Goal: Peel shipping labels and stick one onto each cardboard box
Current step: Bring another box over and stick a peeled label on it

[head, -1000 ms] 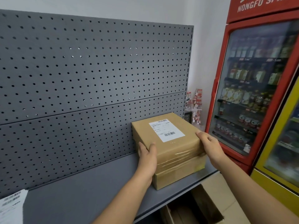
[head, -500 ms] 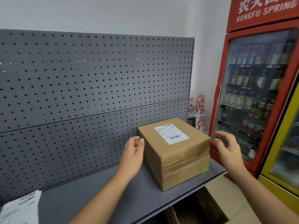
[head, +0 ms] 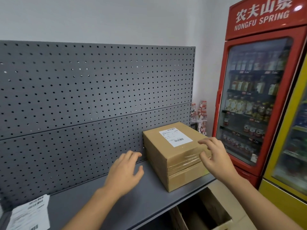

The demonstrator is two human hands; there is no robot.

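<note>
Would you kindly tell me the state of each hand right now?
Left hand: open, holding nothing, left of the cardboard box.
Right hand: open, fingers loosely bent, holding nothing.

Soft, even indoor light is spread throughout; only faint shadows are cast on the grey metal shelf (head: 93, 206). A glare spot is seen atop the red glass-door drinks cooler (head: 255, 103), and the yellow-framed cooler (head: 294, 155) at the right edge is blurred and stretched.

Grey pegboard (head: 83, 97) behind a grey shelf (head: 141, 201); alongside, red Nongfu Spring drinks fridge (head: 249, 105) stocked with bottles, flanked by yellow cooler (head: 282, 195).
</note>
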